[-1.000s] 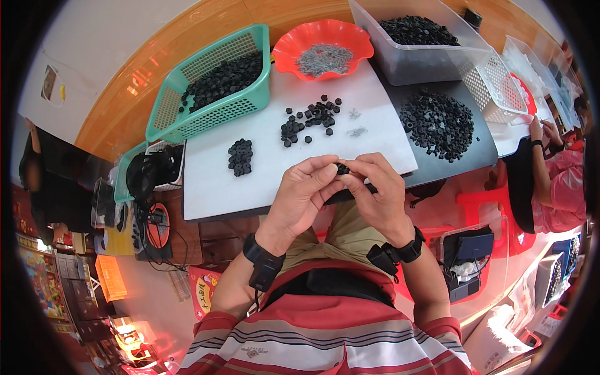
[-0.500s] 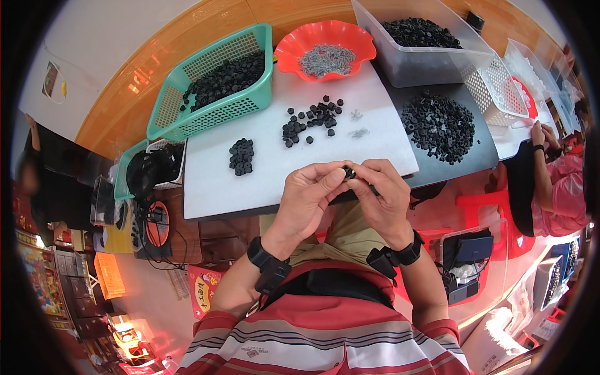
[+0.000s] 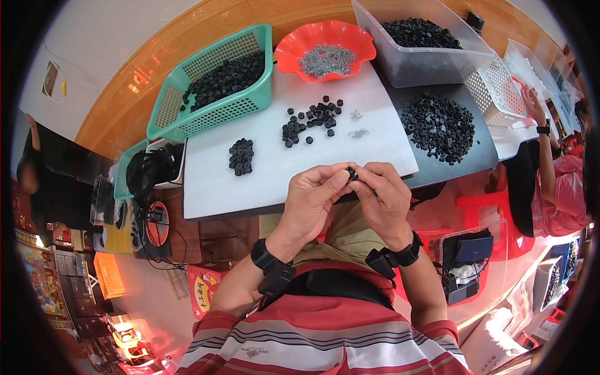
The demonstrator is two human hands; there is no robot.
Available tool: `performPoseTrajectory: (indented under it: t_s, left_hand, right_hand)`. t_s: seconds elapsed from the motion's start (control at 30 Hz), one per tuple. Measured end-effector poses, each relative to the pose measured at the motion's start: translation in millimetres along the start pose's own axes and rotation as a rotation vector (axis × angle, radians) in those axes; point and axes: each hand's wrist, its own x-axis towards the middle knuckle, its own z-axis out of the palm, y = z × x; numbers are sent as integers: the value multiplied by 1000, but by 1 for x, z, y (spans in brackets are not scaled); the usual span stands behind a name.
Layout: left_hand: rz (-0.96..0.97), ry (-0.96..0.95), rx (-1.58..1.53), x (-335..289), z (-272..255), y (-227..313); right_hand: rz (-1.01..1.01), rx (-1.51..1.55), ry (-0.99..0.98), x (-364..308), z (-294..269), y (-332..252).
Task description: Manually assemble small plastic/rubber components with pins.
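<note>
Just off the near edge of the white-topped table, a small black plastic part [image 3: 352, 174] is pinched between both my hands. My left hand [image 3: 315, 197] grips it with thumb and forefinger. My right hand [image 3: 382, 199] closes on it from the other side, and the fingertips partly hide it. Beyond my hands lie a loose scatter of black knob-like parts [image 3: 319, 117] and a tight cluster of similar ones [image 3: 241, 157] to the left. Two little heaps of shiny metal pins [image 3: 359, 133] sit to the right of the scatter.
A green basket [image 3: 253, 100] of black parts stands back left, beside a red scalloped bowl [image 3: 289, 55] of metal pieces. A clear bin [image 3: 412, 69] and a pile of black parts [image 3: 439, 127] are on the right. Another person [image 3: 553, 181] sits far right.
My hands stay together on the black part, with only a slight shift of the fingers and left wrist. The person at far right has raised a hand toward the white basket.
</note>
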Motion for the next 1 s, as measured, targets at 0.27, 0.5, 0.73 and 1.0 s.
performPoseTrajectory:
  t_s: [0.27, 0.5, 0.73, 1.0]
  left_hand:
    - [31, 1, 25, -2, 4, -1]
    - [35, 13, 43, -2, 3, -4]
    - [35, 13, 44, -3, 4, -6]
    - [61, -31, 100, -4, -1, -9]
  right_hand:
    - [-78, -30, 5, -3, 0, 3]
    - [-115, -27, 19, -6, 2, 6]
    - [-110, -27, 25, -9, 1, 7]
    - [-91, -23, 13, -8, -2, 6]
